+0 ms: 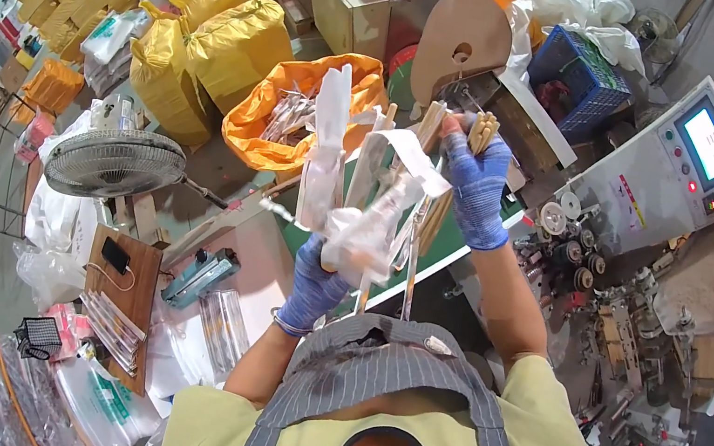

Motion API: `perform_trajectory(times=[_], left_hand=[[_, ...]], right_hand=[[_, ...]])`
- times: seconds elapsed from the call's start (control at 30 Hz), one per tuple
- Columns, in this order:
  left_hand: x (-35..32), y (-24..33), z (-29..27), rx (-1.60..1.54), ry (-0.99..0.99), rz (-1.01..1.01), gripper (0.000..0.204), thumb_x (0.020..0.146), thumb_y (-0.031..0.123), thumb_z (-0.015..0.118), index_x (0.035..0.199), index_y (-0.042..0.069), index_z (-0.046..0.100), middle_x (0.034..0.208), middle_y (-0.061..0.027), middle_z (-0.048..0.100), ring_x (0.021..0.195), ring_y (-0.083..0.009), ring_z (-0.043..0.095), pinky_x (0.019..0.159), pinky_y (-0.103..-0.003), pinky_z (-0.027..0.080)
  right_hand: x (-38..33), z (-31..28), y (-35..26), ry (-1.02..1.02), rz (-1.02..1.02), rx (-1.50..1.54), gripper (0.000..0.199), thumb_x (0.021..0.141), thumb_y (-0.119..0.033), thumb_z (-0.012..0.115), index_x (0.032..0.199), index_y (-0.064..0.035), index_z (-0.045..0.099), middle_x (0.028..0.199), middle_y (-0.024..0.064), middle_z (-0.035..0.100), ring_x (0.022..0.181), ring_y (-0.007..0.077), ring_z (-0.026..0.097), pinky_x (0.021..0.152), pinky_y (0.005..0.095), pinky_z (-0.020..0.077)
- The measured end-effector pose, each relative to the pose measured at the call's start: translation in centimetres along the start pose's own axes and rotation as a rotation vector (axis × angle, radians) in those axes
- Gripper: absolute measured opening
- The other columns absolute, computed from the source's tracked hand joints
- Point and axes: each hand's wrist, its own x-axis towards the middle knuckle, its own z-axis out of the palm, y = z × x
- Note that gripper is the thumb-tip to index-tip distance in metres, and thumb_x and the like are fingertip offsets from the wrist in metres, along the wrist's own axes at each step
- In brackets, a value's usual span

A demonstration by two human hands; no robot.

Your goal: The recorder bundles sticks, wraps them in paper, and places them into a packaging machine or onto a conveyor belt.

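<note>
several pale wooden chopsticks (483, 132), bundled

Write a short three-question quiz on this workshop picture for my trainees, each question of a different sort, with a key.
1. True or false: both hands wear blue gloves.
2. Which hand holds the bundle of white paper sleeves? A. left B. right C. neither
3. Fill in: the open sack beyond the green bench is ____ in colour.

Key
1. True: the left hand and the right hand are both in blue gloves.
2. A: the left hand grips the white paper sleeves, while the right hand holds up a few wooden sticks.
3. Orange: the orange sack lies open beyond the green bench.
</note>
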Motion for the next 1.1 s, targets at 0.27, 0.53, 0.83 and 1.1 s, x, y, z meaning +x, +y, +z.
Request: perform_trajectory(times=[0.27,0.53,0.83,1.1], left_hand=[[-0.6,0.4,-0.4,0.385,0.003,0.243,0.033,0.062,0.019,0.072,0.086,0.001,0.058,0.073,-0.0111,0.062,0.067,-0.0227,0.062,0.060,-0.030,0.047],[-1.2,-0.2,-0.6,-0.339,-0.033,-0.195,0.042,0.073,0.017,0.066,0.109,0.001,0.050,0.091,-0.0045,0.059,0.079,-0.0123,0.056,0.065,-0.025,0.047],[-1.5,-0.1,-2.3,-0.497,-0.072,-0.447,0.041,0.073,0.022,0.066,0.106,0.003,0.050,0.075,-0.0011,0.054,0.058,-0.0084,0.050,0.049,-0.022,0.040],[-1.5,-0.7,-2.3,0.378,0.072,0.154,0.032,0.060,0.018,0.071,0.084,0.001,0.059,0.069,-0.0119,0.060,0.062,-0.0239,0.060,0.055,-0.032,0.044]], right_hand=[[-0.9,0.9,-0.1,-0.126,0.051,0.089,0.013,0.076,-0.011,0.064,0.073,-0.0032,0.054,0.064,0.0007,0.055,0.055,0.0052,0.049,0.047,0.0208,0.0400],[-1.4,0.8,1.2,-0.148,0.262,0.123,0.017,0.081,-0.020,0.058,0.088,-0.0052,0.055,0.068,-0.0007,0.055,0.057,0.0058,0.052,0.047,0.0197,0.0409],[0.8,-0.6,-1.3,-0.110,0.102,0.429,0.012,0.083,-0.020,0.054,0.079,-0.0093,0.053,0.062,-0.0002,0.053,0.051,0.0055,0.048,0.046,0.0183,0.0382],[1.3,-1.9,-3.1,-0.296,0.102,-0.031,0.015,0.081,-0.020,0.055,0.079,-0.0049,0.056,0.059,-0.0020,0.048,0.050,0.0053,0.047,0.044,0.0202,0.0395]])
